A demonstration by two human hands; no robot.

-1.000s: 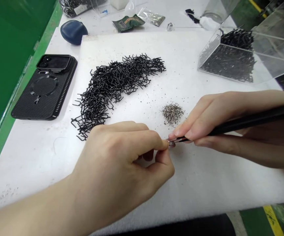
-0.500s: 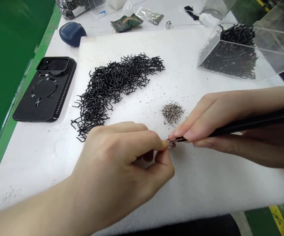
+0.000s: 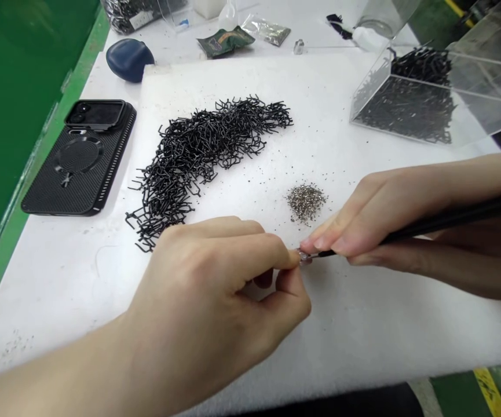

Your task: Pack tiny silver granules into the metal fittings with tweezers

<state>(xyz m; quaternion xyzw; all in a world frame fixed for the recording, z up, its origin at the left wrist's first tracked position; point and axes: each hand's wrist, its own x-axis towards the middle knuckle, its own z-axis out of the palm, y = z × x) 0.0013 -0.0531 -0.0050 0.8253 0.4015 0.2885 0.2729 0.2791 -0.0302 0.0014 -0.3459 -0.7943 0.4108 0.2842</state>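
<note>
Head view: pinching a small shiny part [image 3: 304, 257], four o'clock from centre, in left hand [image 3: 215, 289], likely to steady it for the black tool [image 3: 450, 217] gripped in right hand [image 3: 398, 214]; metal bits [image 3: 306, 202] at its twelve o'clock, presumably for reach.

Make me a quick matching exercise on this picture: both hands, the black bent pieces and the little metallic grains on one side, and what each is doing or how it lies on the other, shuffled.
Column one:
1. Left hand
2. Right hand
3. Black bent pieces
4. Metallic grains

Column two:
A. Spread in a long curved band
B. Gripping a slim black tool
C. Gathered in a small roundish pile
D. Pinching a tiny shiny piece at the fingertips

Right pairs: 1-D, 2-B, 3-A, 4-C
</note>
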